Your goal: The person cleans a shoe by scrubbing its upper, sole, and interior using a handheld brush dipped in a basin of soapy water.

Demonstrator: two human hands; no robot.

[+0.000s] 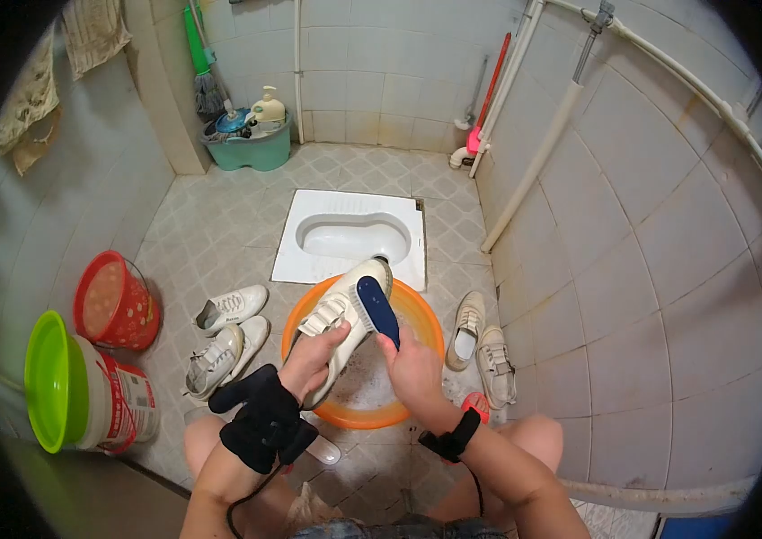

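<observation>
My left hand (313,361) is closed around the heel part of a white sneaker (345,301), which tilts over an orange basin (435,337). In my right hand (413,370) is a blue scrubbing brush (377,307), its pale bristles against the side of the sneaker. Cloudy, sudsy water (366,386) shows in the basin below. The inside of the sneaker is partly covered by my left hand.
Several white shoes (232,307) stand left of the basin, and a pair (466,328) stands to its right. A red bucket (118,301), a green basin (50,382) and a white bucket (120,404) are at left. Ahead lies a squat toilet (289,242).
</observation>
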